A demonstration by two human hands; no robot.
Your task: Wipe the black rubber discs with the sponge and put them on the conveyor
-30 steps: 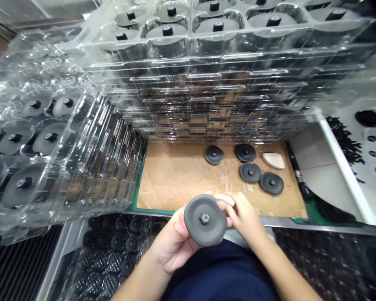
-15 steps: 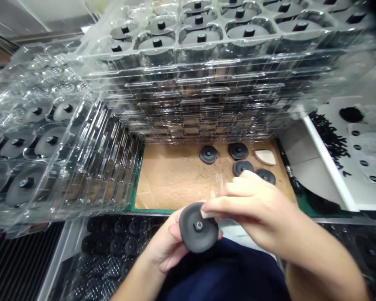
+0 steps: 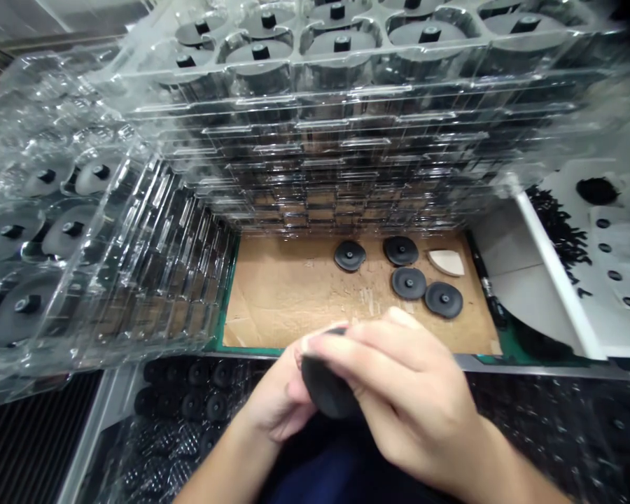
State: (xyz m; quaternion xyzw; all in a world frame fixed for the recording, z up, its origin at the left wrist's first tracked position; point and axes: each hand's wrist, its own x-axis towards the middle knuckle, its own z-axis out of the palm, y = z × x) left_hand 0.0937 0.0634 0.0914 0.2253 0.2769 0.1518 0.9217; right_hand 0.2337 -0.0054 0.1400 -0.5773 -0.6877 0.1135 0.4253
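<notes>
My left hand (image 3: 278, 399) is closed around a round black disc (image 3: 328, 388), holding it tilted near my lap. My right hand (image 3: 404, 381) reaches across from the right, its fingers pinched at the disc's upper edge and covering its centre stub. The small white piece in its pinch is almost wholly hidden by the fingers. Beyond the hands, several similar dark discs with short centre stubs, one of them a nearer disc (image 3: 444, 299), lie on a brown cardboard sheet (image 3: 278, 294). A cream-white wedge-shaped piece (image 3: 446, 262) rests beside them.
Clear plastic trays (image 3: 315, 126) full of discs are stacked high at the back, with another tray stack (image 3: 152, 231) on the left. At right, a white partition (image 3: 556, 266) stands before a pile of small black parts (image 3: 559, 227). A black pen-like tool (image 3: 488, 287) lies alongside the cardboard.
The disc has turned from facing up to a steeper tilt. My right hand has shifted left and down over it, uncovering the discs on the cardboard. The view has moved slightly.
</notes>
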